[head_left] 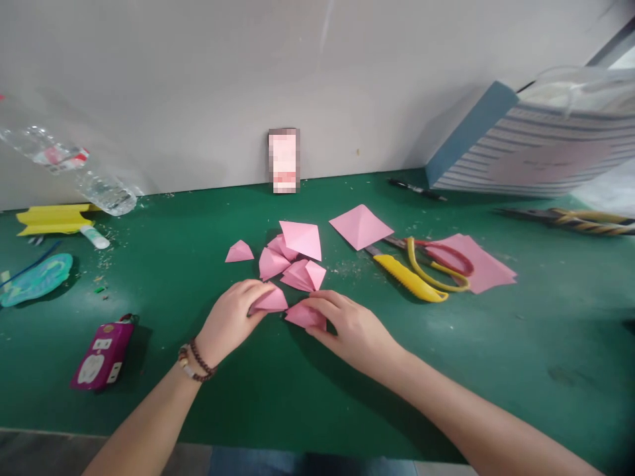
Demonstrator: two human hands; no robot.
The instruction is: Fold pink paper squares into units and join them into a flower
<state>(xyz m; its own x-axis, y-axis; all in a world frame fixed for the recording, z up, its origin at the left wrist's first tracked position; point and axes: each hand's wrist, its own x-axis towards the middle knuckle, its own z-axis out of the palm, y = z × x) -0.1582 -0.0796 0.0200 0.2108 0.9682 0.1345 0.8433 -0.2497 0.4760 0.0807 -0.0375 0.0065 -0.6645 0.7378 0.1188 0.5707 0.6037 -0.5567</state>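
My left hand (233, 311), with a beaded bracelet at the wrist, pinches a folded pink paper piece (270, 301). Close by on the right, my right hand (347, 324) grips another folded pink paper piece (305, 315) between thumb and fingers. The two pieces nearly meet at their tips. Just beyond them lies a loose pile of folded pink paper pieces (272, 263), with a creased pink sheet (302, 238) leaning on top. One small folded piece (240, 252) sits apart on the left. Farther right is a creased pink square (362, 227).
Right of the pile are a yellow cutter (411, 277), red-and-yellow scissors (441, 261) and stacked pink paper (481, 264). A phone (284, 160) leans on the wall. A pen (417, 189) and striped bag (536, 145) stand behind. Bottles (106, 188) and a purple box (104, 354) are left.
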